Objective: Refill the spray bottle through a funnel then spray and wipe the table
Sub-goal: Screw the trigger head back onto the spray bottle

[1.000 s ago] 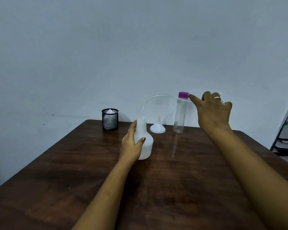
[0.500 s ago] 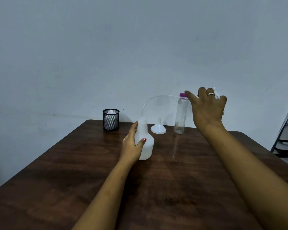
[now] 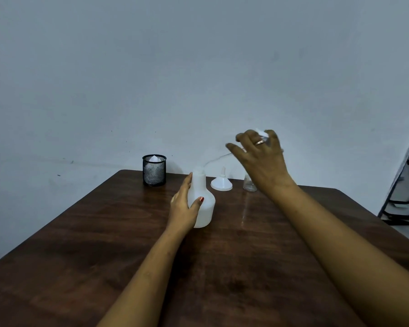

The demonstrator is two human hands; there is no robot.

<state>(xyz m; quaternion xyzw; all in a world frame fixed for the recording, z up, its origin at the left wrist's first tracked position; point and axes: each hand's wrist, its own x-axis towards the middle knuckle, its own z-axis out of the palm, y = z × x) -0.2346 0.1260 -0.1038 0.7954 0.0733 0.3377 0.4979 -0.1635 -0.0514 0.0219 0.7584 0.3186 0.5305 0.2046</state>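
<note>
1. A plain grey wall backs the dark wooden bench (image 3: 80, 244), and everything I need sits at its far end, beyond my hands.
2. My left hand (image 3: 184, 208) wraps the belly of the white spray bottle (image 3: 204, 208), which stands upright on the bench.
3. My right hand (image 3: 260, 159) is raised, fingers curled round the spray head (image 3: 261, 133). The thin dip tube (image 3: 219, 157) trails from it down towards the bottle's neck. I cannot tell whether its end is clear of the opening.
4. So I judge the opening step nearly done: the head is off the neck.
5. The funnel (image 3: 221, 183) rests mouth-down between my hands, not yet in the neck.
6. The clear refill bottle (image 3: 249, 185) stands below my right hand, mostly hidden by it, with nothing poured as far as I can see.
7. A black mesh cup (image 3: 154, 172) beyond my left hand holds something white (image 3: 154, 158), perhaps the wiping cloth.
8. Left to do: seat the funnel, pour, refit the head, spray, wipe.
</note>
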